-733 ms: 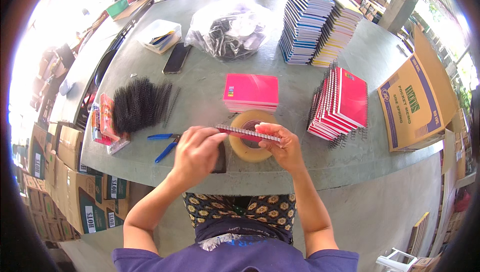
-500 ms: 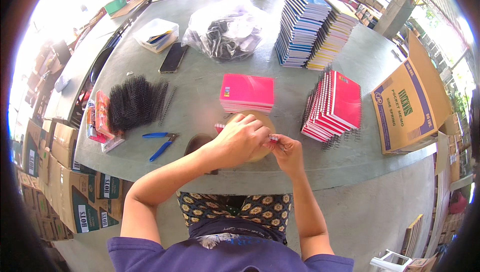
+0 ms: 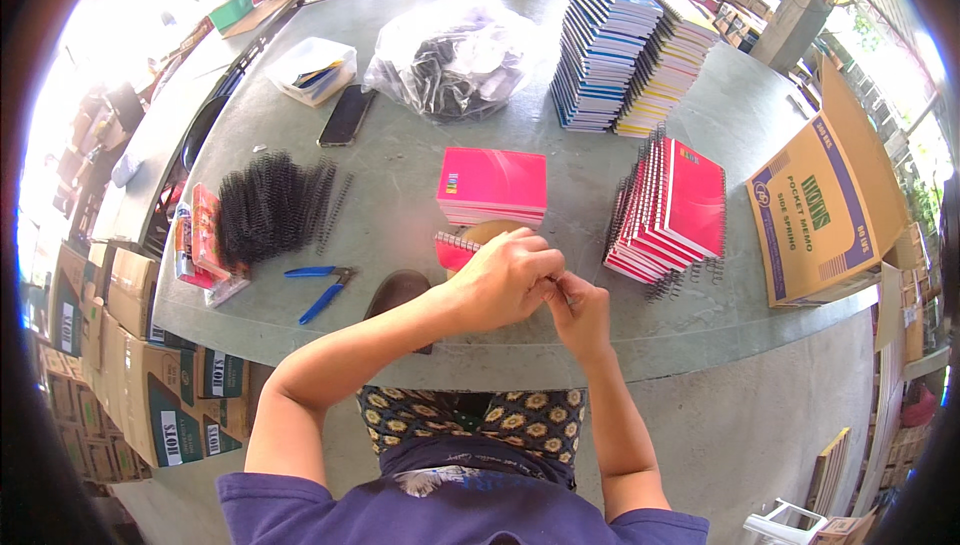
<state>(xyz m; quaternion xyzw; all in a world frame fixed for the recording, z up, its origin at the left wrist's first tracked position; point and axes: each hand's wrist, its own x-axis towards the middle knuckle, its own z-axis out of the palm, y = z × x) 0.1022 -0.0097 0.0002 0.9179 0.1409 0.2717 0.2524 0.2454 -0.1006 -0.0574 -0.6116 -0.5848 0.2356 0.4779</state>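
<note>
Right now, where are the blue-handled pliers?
In the head view, the pliers lie on the left side of the table, just below the black coils and well to the left of the left hand.

Both hands meet at a red notebook
Left of them on the desk, black coils lie near blue-handled pliers.

Bright daylight is flooding the upper left, washing the background to near white, while more is spilling through the upper right. Glare is paling the far part of the desk and glinting off the clear plastic bag. The fisheye lens is bowing the desk's edges, and black is rimming the frame's corners.
</note>
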